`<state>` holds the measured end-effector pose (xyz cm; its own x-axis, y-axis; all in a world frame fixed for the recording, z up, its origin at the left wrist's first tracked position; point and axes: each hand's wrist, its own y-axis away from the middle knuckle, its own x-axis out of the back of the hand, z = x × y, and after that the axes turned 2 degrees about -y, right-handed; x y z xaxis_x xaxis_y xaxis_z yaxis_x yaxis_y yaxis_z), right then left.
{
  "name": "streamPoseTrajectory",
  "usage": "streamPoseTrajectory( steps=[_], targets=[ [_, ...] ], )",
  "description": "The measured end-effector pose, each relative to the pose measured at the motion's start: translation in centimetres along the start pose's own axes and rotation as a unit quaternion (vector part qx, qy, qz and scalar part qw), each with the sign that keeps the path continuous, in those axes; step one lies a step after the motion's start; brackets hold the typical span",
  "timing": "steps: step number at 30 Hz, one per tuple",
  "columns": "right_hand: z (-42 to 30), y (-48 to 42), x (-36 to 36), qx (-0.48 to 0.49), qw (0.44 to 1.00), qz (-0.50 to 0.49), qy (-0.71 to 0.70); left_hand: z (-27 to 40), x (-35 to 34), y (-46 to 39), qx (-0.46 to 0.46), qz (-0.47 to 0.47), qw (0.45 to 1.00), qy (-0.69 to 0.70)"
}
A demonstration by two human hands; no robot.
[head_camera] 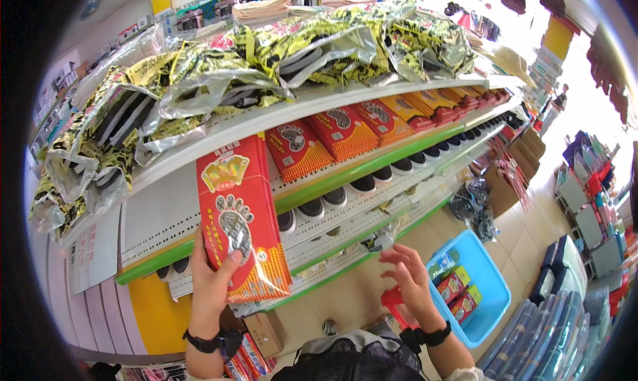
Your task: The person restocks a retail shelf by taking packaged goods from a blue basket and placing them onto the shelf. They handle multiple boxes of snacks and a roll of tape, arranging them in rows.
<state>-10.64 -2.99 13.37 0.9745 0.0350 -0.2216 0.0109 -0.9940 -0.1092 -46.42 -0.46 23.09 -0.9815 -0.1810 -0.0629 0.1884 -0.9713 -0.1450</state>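
Note:
My left hand [212, 286] grips a thick bundle of red packets [259, 201], printed with a silver footprint and writing, thumb on the front face. The bundle is tilted up in front of the shelf's edge. My right hand [411, 284] is held apart to the right, fingers spread and slightly curled, with nothing plainly in it. Below its palm shows a red plastic piece [394, 306]; whether the hand touches it I cannot tell. Similar red-and-orange packets [344, 126] lie in overlapping stacks along the white perforated shelf [164, 221].
Yellow-and-black plastic bags of dark footwear [319, 47] crowd the top shelf. Dark shoes with white soles [364, 184] line the lower shelf. On the tiled floor stands a blue bin [491, 286] with several packets inside. Plastic-wrapped rolls [538, 336] stand at lower right.

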Motion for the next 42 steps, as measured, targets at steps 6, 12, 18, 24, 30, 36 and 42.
streamPoseTrajectory(
  steps=[6, 12, 18, 24, 30, 36, 42],
  targets=[
    [0.7, 3.0, 6.1, -0.037, 0.987, 0.156, -0.012, 1.5, 1.9, -6.7, 0.003, 0.036, 0.999, -0.007],
    [0.8, 4.3, 11.4, -0.046, 0.967, 0.247, -0.050, 0.5, 0.4, -14.2, 0.069, 0.018, 0.991, 0.115],
    [0.7, 4.0, 15.1, -0.037, 0.962, 0.262, -0.073, -1.9, -0.6, -17.8, 0.122, -0.006, 0.986, 0.111],
    [1.6, 4.0, 18.1, -0.043, 0.950, 0.296, -0.095, -2.4, -1.1, -19.0, 0.141, 0.022, 0.976, 0.165],
    [2.4, 3.6, 19.3, -0.059, 0.947, 0.295, -0.108, -3.2, 0.9, -19.9, 0.136, 0.025, 0.977, 0.163],
    [2.7, 3.1, 18.4, -0.066, 0.950, 0.286, -0.109, -3.1, 2.9, -20.1, 0.122, 0.046, 0.957, 0.259],
    [2.9, 2.5, 16.3, -0.074, 0.955, 0.273, -0.086, -3.6, 2.8, -19.1, 0.068, 0.051, 0.954, 0.287]
  ],
)
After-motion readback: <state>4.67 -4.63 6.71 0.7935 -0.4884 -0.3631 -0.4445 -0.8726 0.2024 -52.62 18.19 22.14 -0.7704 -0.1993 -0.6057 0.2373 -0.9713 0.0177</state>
